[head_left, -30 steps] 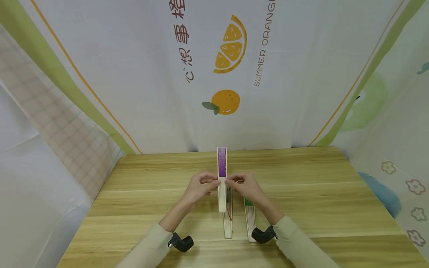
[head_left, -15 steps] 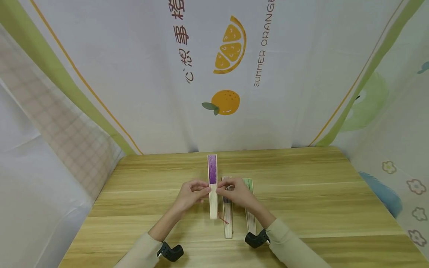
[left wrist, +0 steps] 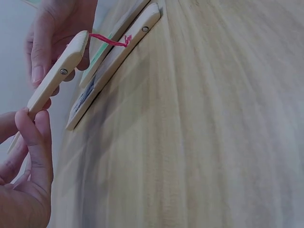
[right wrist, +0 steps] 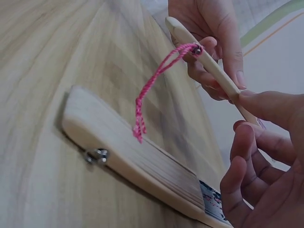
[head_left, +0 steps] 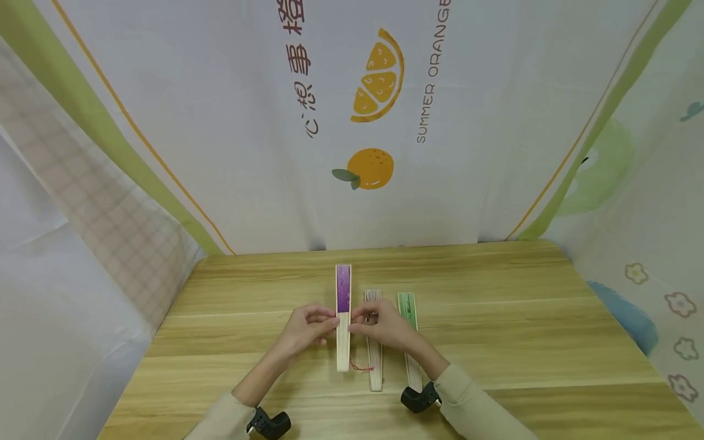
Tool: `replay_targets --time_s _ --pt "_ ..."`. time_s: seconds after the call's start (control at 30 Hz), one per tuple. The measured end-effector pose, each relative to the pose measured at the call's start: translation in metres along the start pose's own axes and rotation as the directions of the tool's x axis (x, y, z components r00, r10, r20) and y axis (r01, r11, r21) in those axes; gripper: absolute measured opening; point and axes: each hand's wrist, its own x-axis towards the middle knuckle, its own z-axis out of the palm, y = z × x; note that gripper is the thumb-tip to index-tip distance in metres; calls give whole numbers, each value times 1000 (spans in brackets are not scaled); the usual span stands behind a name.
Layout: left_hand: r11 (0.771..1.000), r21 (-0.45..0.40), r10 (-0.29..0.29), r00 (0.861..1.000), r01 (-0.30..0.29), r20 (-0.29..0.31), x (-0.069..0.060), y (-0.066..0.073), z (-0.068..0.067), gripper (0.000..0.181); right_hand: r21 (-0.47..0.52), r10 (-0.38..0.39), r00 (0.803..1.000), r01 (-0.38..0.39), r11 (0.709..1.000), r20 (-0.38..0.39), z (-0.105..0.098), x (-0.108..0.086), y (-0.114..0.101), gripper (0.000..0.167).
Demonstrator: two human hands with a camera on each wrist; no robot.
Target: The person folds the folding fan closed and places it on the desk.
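A folded purple fan [head_left: 343, 290] with pale ribs is held above the table, a little tilted in the wrist views. My left hand [head_left: 305, 330] pinches its left side between thumb and fingers, and my right hand [head_left: 385, 322] pinches its right side. From the fan's pivot end hangs a pink-red cord [right wrist: 150, 81]. Just right of it a folded fan with a dark grey pattern [head_left: 374, 363] lies on the table, partly behind my right hand. Further right lies a folded green fan [head_left: 407, 305], its middle and lower part partly covered by my right wrist.
The wooden table [head_left: 495, 299] stretches out on both sides of the hands. Behind it hangs a white cloth [head_left: 462, 183] with orange prints. A black wrist camera [head_left: 269, 423] sits at the left sleeve, another black camera [head_left: 419, 398] at the right.
Both hands have carried the purple fan leftward and nearer to me, lower in the head view. The grey-patterned and green fans, less covered now, have stayed in place.
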Motion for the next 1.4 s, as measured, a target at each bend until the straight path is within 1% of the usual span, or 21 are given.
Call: replay_targets --time_s 0.07,0.23,0.43,0.57,0.73,0.87,1.0,1.17,1.3,1.4 --pt "1000 8 0 1000 0 8 -2 -1 -1 23 -9 -4 1000 4 1000 13 1 0 0 15" --pt "999 38 28 999 -30 33 -6 -5 -3 24 -15 -10 1000 11 1000 24 4 -1 1 15" --pt "999 37 25 997 -28 73 -11 -9 -8 25 -16 9 999 -9 1000 32 10 -1 1 13" --pt "999 38 21 995 -25 101 -13 -8 -11 27 -46 5 999 -4 999 38 13 1 -1 11" --pt "999 48 16 995 -21 102 -15 -9 -13 27 -82 -1 999 5 997 52 17 3 -4 10" --pt "998 65 9 995 -15 100 -14 -11 -15 26 -109 -8 999 14 994 52 19 4 -5 12" --pt "995 98 7 995 -17 104 -13 -12 -16 24 -143 8 999 0 990 53 21 5 -6 12" --pt "993 114 -4 993 -10 116 -11 -15 -18 22 -204 44 998 -32 978 55 24 5 -9 14" --pt "992 119 12 992 -27 128 -13 -16 -20 20 -268 69 996 -51 962 58 26 6 -14 15" --pt "991 126 26 991 -43 132 -15 -17 -22 20 -292 85 994 -64 954 62 29 6 -17 15"
